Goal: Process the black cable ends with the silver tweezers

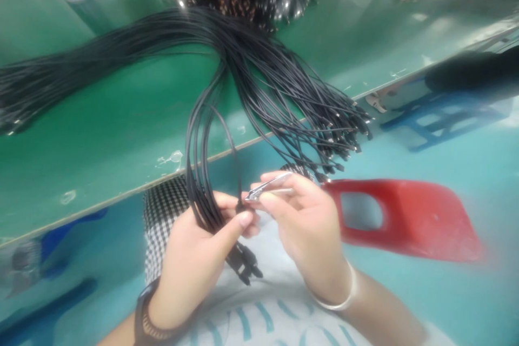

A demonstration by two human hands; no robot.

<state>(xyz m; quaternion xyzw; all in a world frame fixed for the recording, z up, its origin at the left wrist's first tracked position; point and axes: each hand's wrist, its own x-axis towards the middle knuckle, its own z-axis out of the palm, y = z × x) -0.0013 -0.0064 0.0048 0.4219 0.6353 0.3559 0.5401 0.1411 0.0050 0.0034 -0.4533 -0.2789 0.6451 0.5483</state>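
Near me, the left hand has its grip closed around several thin black cables, their plugs dangling below the palm, and pinches one cable's connector between thumb and finger. The right hand — its grip firm on a small silver clipper-like tool — holds the tip right by that connector; I can't tell whether they touch. Beyond, a thick cable bundle sprawls across a green bench, its right end overhanging the edge.
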